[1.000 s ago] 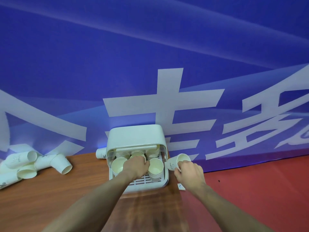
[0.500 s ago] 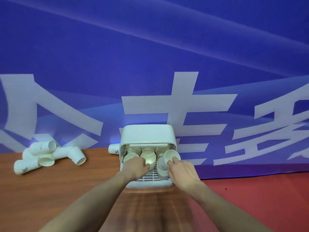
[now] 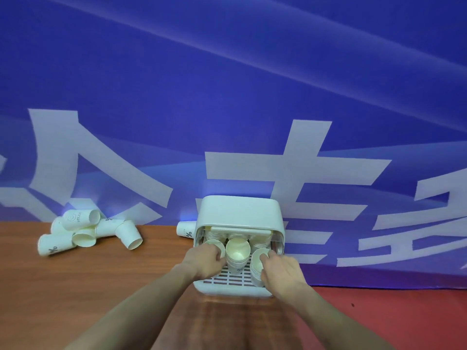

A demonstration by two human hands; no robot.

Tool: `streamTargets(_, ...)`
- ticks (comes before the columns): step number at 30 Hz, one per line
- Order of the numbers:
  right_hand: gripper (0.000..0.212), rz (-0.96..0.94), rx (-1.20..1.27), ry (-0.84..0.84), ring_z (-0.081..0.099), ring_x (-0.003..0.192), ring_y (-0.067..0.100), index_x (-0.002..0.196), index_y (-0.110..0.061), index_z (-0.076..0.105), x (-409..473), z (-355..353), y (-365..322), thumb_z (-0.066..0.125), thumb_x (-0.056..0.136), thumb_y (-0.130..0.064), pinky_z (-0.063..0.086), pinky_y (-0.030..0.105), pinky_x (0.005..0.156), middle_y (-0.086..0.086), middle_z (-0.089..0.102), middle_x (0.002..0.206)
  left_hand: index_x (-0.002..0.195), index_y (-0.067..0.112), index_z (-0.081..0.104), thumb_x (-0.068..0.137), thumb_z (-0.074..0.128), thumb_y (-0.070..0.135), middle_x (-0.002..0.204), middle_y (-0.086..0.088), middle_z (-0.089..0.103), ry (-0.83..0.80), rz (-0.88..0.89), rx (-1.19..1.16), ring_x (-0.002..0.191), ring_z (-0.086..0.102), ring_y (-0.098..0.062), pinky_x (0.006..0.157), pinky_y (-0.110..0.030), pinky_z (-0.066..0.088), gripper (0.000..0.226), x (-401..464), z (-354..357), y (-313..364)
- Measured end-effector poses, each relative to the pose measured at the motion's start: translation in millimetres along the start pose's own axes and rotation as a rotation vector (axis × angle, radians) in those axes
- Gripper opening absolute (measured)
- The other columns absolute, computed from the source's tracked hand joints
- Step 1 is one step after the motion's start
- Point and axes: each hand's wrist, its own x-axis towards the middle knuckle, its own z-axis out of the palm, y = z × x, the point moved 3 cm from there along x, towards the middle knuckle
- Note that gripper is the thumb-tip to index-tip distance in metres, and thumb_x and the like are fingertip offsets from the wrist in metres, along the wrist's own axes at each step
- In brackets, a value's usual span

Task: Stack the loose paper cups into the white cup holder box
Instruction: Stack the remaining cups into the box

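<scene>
We record one white cup holder box, rounded top, open front, slatted floor, standing on the wooden bench against the blue banner, with three front stacks of cream-lined paper cups inside. Our left hand closes on the left stack; our right hand grips the right stack, the middle stack untouched. Loose cups lie heaped well left; one more cup lies beside the box.
</scene>
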Motion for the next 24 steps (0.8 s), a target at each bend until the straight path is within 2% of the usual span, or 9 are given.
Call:
streamTargets(5,0.030,-0.034,0.048,0.068,0.061,0.101,0.030,0.117,-0.014,0.057,-3,-12,-31,0.041,0.094,-0.023,0.038,0.036,0.068,0.007,0.060,0.114,0.073,0.019,0.053,0.091,0.045,0.043,0.085,-0.004,0.063,0.010,0.001,0.055,0.084,0.061,-0.027,0.067,-0.030,0.042,0.031,-16,-10,-21)
streamTargets(8,0.028,-0.080,0.083,0.088,0.061,0.098,0.032,0.113,-0.013,0.057,-4,-21,-65,0.039,0.095,-0.025,0.033,0.035,0.066,0.009,0.060,0.111,0.078,0.020,0.057,0.090,0.045,0.044,0.097,-0.007,0.068,0.032,-0.022,0.057,0.091,0.063,-0.029,0.073,-0.032,0.046,0.029,-29,-16,-42)
streamTargets(13,0.027,-0.104,0.148,0.112,0.061,0.099,0.036,0.109,-0.014,0.058,5,-38,-125,0.040,0.096,-0.031,0.033,0.037,0.068,0.008,0.062,0.109,0.073,0.021,0.050,0.090,0.043,0.043,0.104,-0.009,0.066,0.052,-0.079,0.032,0.095,0.062,-0.031,0.076,-0.033,0.046,0.028,-54,-21,-87)
streamTargets(16,0.027,-0.089,0.198,0.086,0.062,0.098,0.035,0.107,-0.016,0.059,16,-43,-155,0.042,0.094,-0.031,0.042,0.036,0.074,0.008,0.063,0.108,0.087,0.020,0.060,0.090,0.044,0.045,0.108,-0.007,0.065,0.048,-0.116,0.041,0.099,0.062,-0.030,0.081,-0.035,0.047,0.029,-64,-20,-118)
streamTargets(19,0.024,-0.047,0.267,0.070,0.062,0.099,0.033,0.103,-0.018,0.060,33,-44,-178,0.044,0.091,-0.031,0.045,0.036,0.079,0.007,0.065,0.106,0.095,0.020,0.063,0.090,0.044,0.046,0.108,-0.005,0.066,0.043,-0.149,0.049,0.100,0.063,-0.029,0.082,-0.035,0.047,0.032,-70,-22,-152)
streamTargets(24,0.021,0.061,0.397,0.009,0.063,0.099,0.027,0.100,-0.022,0.061,70,-40,-210,0.047,0.088,-0.032,0.045,0.032,0.074,0.002,0.068,0.103,0.097,0.020,0.060,0.090,0.044,0.046,0.109,-0.005,0.065,0.038,-0.195,0.049,0.101,0.062,-0.027,0.080,-0.034,0.045,0.031,-65,-32,-208)
